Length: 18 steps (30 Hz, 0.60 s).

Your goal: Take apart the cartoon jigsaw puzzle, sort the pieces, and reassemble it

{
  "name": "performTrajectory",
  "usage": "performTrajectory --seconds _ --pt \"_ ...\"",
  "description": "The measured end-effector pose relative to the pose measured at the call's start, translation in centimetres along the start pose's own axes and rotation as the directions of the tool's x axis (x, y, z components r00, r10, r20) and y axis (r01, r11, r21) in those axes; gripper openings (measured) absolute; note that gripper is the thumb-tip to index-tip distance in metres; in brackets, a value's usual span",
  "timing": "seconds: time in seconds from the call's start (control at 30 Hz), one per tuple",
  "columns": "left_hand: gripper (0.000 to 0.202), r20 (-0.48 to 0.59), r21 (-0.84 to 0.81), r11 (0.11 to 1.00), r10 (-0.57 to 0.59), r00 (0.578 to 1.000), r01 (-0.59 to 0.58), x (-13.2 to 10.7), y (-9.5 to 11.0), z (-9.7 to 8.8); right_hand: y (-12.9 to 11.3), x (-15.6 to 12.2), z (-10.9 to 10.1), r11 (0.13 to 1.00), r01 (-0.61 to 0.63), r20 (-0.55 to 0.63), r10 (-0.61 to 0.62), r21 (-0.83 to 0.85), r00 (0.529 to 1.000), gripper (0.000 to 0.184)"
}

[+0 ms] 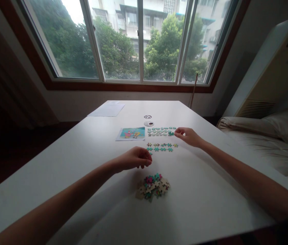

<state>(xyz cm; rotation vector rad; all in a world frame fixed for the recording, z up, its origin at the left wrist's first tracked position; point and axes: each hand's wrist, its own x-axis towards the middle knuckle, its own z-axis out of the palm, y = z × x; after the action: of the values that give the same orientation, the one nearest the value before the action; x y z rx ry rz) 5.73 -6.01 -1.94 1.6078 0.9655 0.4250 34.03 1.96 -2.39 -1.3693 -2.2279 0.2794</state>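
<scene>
My right hand (187, 136) reaches to the end of the upper rows of puzzle pieces (158, 129), its fingertips pinched on a green puzzle piece (171, 133). Closer to me, my left hand (139, 157) hovers with curled fingers pressed together; whatever may be inside them is hidden. Just beyond it lie shorter rows of green and yellow puzzle pieces (163, 149), partly covered by the hand. A heap of mixed puzzle pieces (154, 186), some showing bare tan backs, others green or pink, sits nearer to me than both hands.
A colourful cartoon picture sheet (131, 133) lies left of the rows. Two small round items (148, 124) rest beyond them on the white table (95, 204). White paper (107, 109) is at the far left corner; a sofa (261, 132) stands to the right.
</scene>
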Motion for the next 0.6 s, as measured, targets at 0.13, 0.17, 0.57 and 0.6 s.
performTrajectory --seconds 0.13,0.17,0.57,0.6 --pt "0.015 0.043 0.064 0.998 0.008 0.999 -0.011 0.3 -0.7 -0.3 5.4 3.3 -1.0 0.976 -0.13 0.069 0.144 -0.176 0.987 0.021" --pt "0.015 0.044 0.076 0.997 0.008 0.999 -0.011 0.4 -0.9 -0.4 6.6 3.9 -1.2 0.969 -0.15 0.075 0.167 -0.195 0.983 0.021" --pt "0.017 0.022 0.171 0.985 -0.007 1.0 0.003 0.4 -0.7 -0.3 10.6 5.8 0.1 0.933 -0.221 0.078 0.252 -0.283 0.964 0.019" --pt "0.017 0.021 0.176 0.984 -0.006 1.0 0.003 0.3 -0.6 -0.2 10.6 5.8 0.4 0.935 -0.22 0.068 0.247 -0.278 0.967 0.019"
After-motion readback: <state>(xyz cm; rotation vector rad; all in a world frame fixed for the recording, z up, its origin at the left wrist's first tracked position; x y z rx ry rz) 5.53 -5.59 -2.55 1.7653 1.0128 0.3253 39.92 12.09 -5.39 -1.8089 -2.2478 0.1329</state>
